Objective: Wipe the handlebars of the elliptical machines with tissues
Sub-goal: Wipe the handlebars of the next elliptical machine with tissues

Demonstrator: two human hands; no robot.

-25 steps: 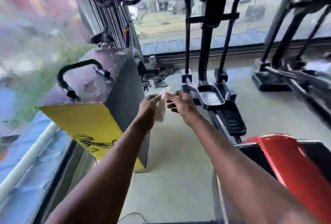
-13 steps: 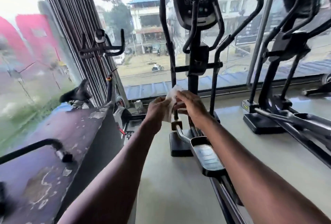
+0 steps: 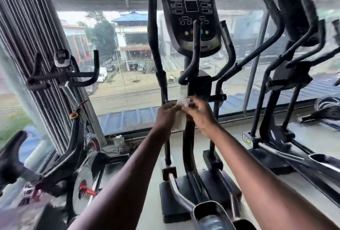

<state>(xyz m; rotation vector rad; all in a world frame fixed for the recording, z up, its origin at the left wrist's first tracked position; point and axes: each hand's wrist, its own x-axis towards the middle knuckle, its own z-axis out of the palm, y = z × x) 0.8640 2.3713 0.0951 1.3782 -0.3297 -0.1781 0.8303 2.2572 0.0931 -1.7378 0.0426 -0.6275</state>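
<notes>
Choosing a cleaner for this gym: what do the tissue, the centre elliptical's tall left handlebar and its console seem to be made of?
The tissue, pinched between the left hand and right hand, looks like thin white paper, limp and crumpled. The left handlebar seems to be a metal tube under a matte black, fuzzy-looking grip, probably foam. The console appears to be moulded black plastic, slightly glossy.

Open air separates left handlebar from console.
</notes>
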